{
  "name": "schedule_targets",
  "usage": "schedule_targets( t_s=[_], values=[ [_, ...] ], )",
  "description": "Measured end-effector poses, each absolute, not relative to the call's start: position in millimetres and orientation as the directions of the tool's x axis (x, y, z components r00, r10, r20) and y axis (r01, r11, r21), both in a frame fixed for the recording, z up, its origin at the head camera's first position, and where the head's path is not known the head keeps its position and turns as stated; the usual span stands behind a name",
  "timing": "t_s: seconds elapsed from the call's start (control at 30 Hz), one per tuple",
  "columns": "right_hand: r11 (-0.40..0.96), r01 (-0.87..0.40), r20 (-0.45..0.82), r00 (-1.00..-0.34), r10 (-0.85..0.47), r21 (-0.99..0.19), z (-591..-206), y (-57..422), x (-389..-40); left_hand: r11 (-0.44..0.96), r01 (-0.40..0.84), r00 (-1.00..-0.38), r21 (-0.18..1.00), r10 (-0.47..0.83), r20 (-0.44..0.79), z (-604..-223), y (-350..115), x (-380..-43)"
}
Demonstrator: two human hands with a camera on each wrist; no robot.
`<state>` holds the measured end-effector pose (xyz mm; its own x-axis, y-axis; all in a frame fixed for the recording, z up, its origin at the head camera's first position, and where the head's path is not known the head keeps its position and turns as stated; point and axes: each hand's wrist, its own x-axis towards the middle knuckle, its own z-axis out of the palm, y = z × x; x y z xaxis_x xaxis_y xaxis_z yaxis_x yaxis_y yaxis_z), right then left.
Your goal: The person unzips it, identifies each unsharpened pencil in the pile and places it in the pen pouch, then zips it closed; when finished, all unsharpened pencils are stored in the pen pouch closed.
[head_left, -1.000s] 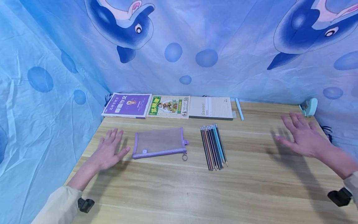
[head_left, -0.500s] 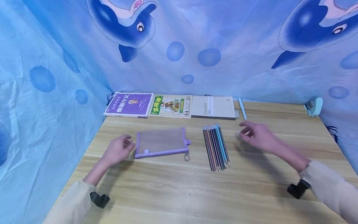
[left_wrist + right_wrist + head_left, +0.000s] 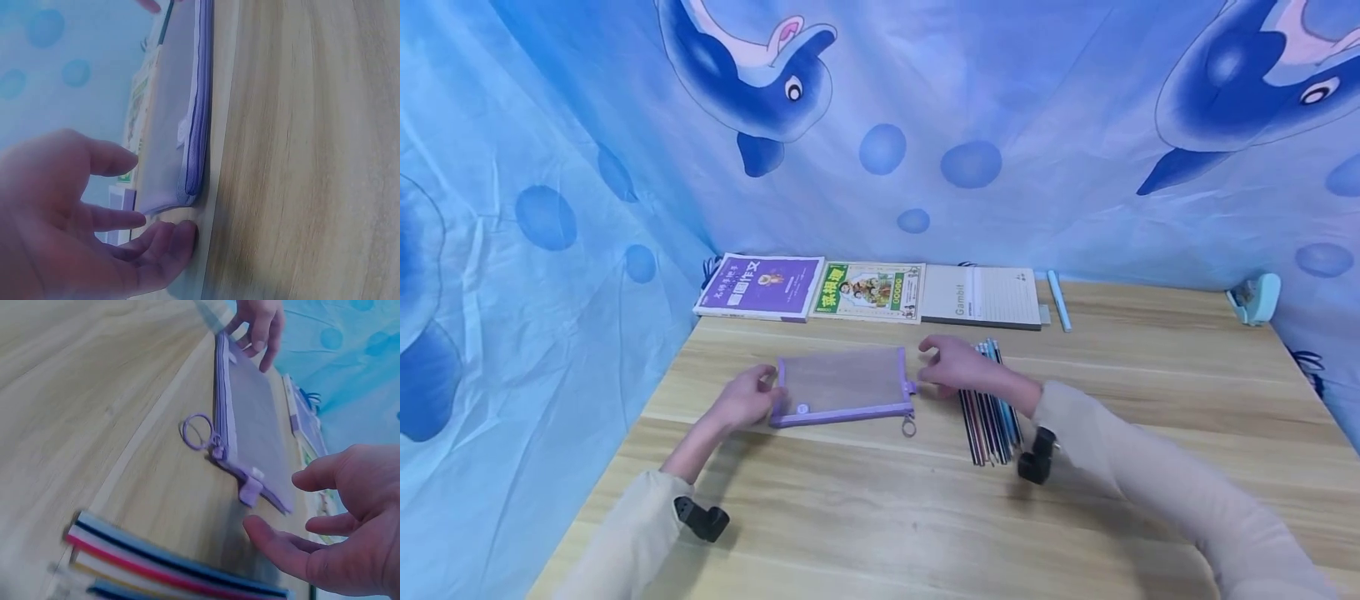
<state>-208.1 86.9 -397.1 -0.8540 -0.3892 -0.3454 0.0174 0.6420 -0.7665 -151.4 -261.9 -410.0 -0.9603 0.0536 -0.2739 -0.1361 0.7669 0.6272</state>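
Flanks side edges of pouch (image 3: pixel 844 381) with left hand (image 3: pixel 747 400) and right hand (image 3: pixel 955 365), loosely spread; leaves gap at right edge.

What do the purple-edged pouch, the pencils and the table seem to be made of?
Pouch: probably soft plastic or fine mesh, matte; its panel looks hazy and see-through. Its purple edging looks like fabric tape.
Pencils: probably painted wood; the pale, sharpened ends suggest it, though small here.
Table: wood or a wood-look laminate, since grain streaks and a faint sheen show; I cannot tell which.
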Motion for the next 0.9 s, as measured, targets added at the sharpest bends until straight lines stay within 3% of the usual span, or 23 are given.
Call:
schedule_targets(
  t_s=[0.17, 0.47, 0.77, 0.9],
  values=[
    [0.64, 0.069, -0.384, -0.847, -0.368, -0.765, -407, 66, -214, 0.763, -0.147, -0.953, 0.63, 0.061, -0.296, -412, -258, -152],
    [0.604, 0.03, -0.341, -0.847, -0.408, -0.796, -414, 52, -214, 0.772, -0.151, -0.954, 0.617, 0.051, -0.296, -413, -254, -154],
    [0.32, 0.33, -0.447, -0.782, -0.434, -0.888, -417, 59, -216, 0.758, -0.119, -0.971, 0.641, 0.048, -0.236, -415, -255, -150],
    [0.269, 0.398, -0.479, -0.769, -0.423, -0.877, -420, 61, -217, 0.74, -0.072, -0.997, 0.669, -0.062, -0.039, -415, -239, -132]
  ],
)
